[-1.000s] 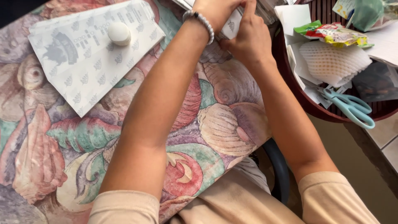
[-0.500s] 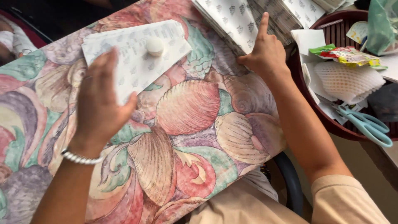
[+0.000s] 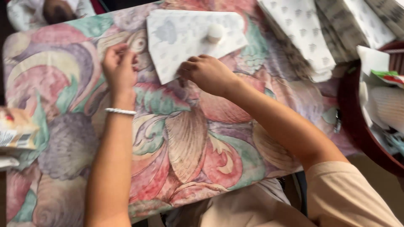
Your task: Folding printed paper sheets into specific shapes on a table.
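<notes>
Your right hand [image 3: 208, 73], fingers curled, presses on the lower edge of a folded sheet of patterned white paper [image 3: 185, 38] near the far edge of the table [image 3: 189, 138], while your left hand [image 3: 119, 69], fingers bent and holding nothing that shows, rests on the floral cloth just beside the sheet's left corner. A small round white disc [image 3: 215, 32] sits on the sheet, which looks folded to a point but not closed. More patterned sheets [image 3: 311, 38] lie stacked at the far right corner, beside a dark red basket [image 3: 353, 122].
</notes>
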